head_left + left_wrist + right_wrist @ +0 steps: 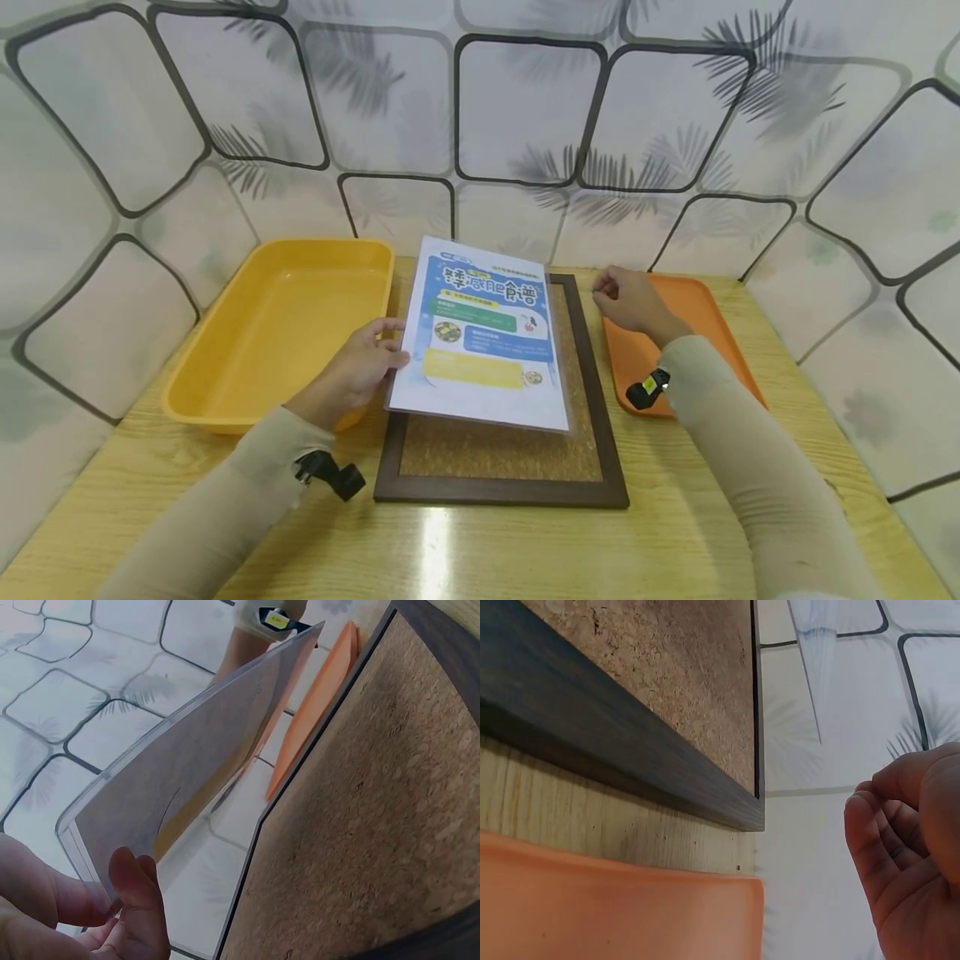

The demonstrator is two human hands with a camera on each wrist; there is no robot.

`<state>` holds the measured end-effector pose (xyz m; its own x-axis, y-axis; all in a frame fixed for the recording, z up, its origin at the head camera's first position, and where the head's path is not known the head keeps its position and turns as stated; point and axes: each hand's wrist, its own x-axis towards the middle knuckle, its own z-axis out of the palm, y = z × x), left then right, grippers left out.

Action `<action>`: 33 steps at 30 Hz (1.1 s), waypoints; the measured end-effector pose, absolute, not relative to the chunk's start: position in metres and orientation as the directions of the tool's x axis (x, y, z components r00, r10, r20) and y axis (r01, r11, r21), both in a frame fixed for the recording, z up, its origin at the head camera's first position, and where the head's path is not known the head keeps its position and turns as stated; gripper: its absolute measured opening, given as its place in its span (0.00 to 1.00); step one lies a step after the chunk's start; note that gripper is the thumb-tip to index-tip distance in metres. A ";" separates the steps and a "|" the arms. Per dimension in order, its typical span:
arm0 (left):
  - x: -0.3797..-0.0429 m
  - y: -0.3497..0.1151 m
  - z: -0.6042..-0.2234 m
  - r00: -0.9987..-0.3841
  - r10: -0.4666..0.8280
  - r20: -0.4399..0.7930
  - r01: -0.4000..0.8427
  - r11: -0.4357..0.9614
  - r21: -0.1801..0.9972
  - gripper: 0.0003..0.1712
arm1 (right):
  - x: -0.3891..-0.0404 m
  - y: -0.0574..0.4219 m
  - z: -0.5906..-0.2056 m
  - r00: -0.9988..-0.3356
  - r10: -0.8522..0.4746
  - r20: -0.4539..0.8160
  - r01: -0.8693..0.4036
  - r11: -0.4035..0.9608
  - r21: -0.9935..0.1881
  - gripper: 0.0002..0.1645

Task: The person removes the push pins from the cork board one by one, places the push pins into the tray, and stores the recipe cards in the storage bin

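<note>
My left hand (358, 367) pinches the left edge of a laminated sheet (480, 333) printed in blue, green and yellow with Chinese lettering. The sheet is tilted over a cork board (495, 454) with a dark brown frame, its lower edge raised off the cork. In the left wrist view, thumb and fingers (139, 889) grip a corner of the clear sleeve. My right hand (633, 300) hovers above the far end of an orange tray (701, 304), thumb and fingertips together. A tiny green thing (597, 291) shows at those fingertips; its kind is unclear, and the right wrist view hides it.
A deep yellow tray (281, 275) stands left of the board on the wooden table (480, 550). Patterned wall panels (525, 108) close off the back and sides. The orange tray lies close to the board's right edge.
</note>
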<state>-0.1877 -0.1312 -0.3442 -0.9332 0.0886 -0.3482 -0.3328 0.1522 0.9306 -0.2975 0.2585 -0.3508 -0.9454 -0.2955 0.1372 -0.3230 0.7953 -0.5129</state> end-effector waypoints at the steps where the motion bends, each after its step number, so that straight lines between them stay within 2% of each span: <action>1: -0.188 -0.132 -0.344 -0.934 0.083 -0.348 -0.333 0.157 0.930 0.28 | -0.297 0.260 -0.352 -0.945 -0.295 0.141 -0.324 0.793 -0.515 0.10; 19: -0.189 -0.157 -0.336 -0.934 0.072 -0.351 -0.335 0.172 0.926 0.29 | -0.291 0.276 -0.361 -0.962 -0.261 0.081 -0.264 0.805 -0.531 0.15; 33: -0.185 -0.178 -0.334 -0.939 0.061 -0.338 -0.326 0.153 0.933 0.30 | -0.286 0.293 -0.372 -0.964 -0.242 0.112 -0.264 0.806 -0.530 0.17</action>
